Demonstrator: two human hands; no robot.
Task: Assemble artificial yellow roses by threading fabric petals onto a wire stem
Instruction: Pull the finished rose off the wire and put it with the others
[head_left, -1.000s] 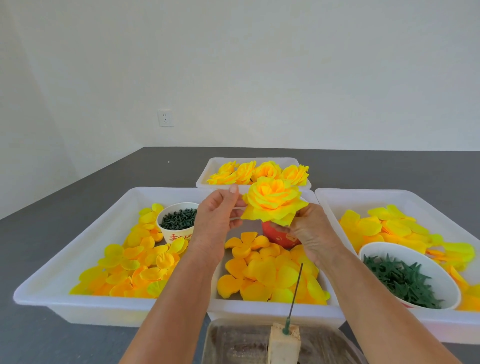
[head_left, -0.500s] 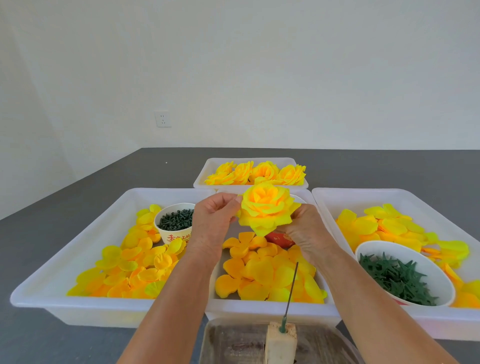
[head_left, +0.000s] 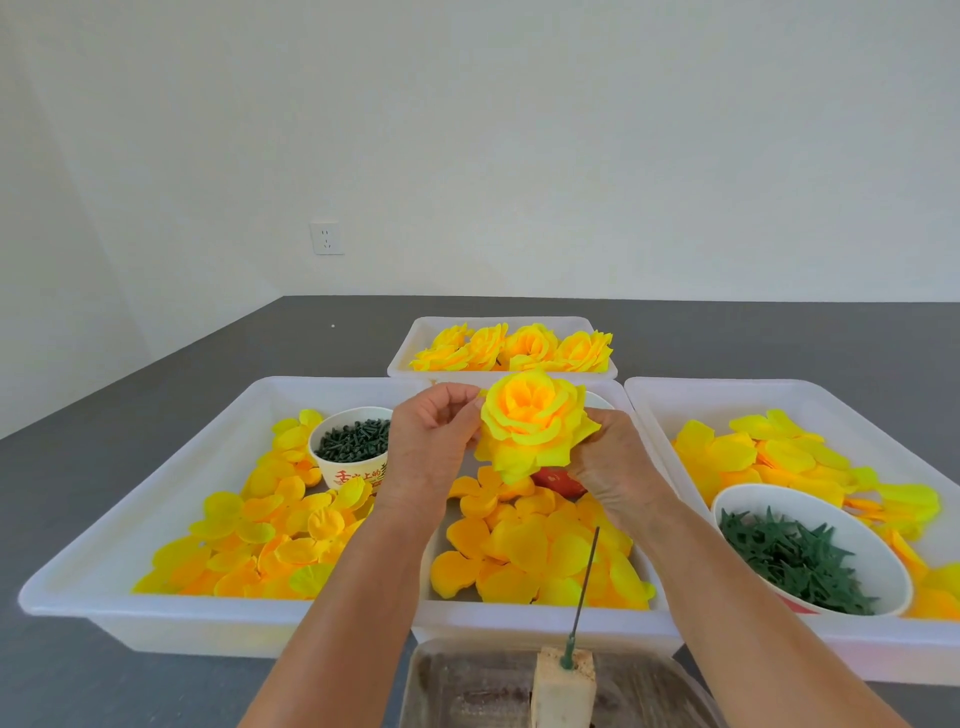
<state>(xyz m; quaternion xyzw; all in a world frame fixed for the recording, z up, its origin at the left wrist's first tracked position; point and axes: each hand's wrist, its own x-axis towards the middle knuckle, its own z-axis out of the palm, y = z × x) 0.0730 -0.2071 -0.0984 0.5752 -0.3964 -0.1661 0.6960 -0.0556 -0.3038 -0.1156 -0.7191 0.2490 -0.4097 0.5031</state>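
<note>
A full yellow fabric rose (head_left: 532, 423) is held in the air above the middle tray, its face turned toward me. My left hand (head_left: 431, 447) pinches its left edge with curled fingers. My right hand (head_left: 610, 467) grips it from the right and underneath. Below, loose yellow-orange petals (head_left: 530, 551) fill the middle tray (head_left: 540, 621). A thin dark wire stem (head_left: 584, 587) stands upright, stuck in a pale block (head_left: 563, 691) near the bottom edge.
Left tray (head_left: 171, 483) holds yellow petals and a paper cup of dark green pegs (head_left: 353, 441). Right tray (head_left: 810, 400) holds petals and a white bowl of green leaf pieces (head_left: 800, 561). A far tray (head_left: 415, 338) carries finished roses (head_left: 519, 348). A red cup (head_left: 558, 480) hides behind my hands.
The rose has sunk slightly and tilted so its open face now points toward me. Both hands stayed on it, shifting with it.
</note>
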